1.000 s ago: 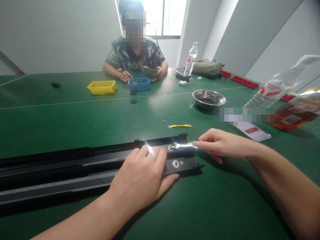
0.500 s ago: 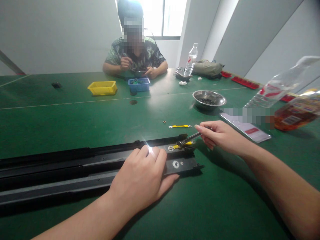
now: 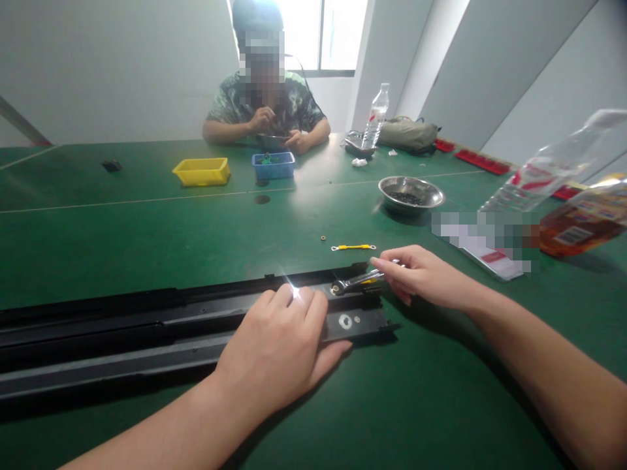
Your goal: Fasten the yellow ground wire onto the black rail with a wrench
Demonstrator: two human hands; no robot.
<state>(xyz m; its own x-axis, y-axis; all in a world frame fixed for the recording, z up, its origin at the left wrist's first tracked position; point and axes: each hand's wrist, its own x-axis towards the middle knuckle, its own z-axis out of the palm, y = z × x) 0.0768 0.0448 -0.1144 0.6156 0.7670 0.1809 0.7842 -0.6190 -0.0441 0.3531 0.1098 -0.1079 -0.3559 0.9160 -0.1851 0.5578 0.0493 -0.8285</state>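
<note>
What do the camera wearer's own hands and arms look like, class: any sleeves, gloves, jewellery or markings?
The left hand and right hand wear no gloves. The left forearm and right forearm show no sleeve, watch, bracelet or clear marking within the picture. A bright glint beside the left knuckles may be a ring or mere shine; I cannot tell.

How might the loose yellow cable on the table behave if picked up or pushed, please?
The yellow cable is thin, so probably light. It lies nearly straight, suggesting some stiffness, and its flat-looking ring ends should discourage rolling.
</note>
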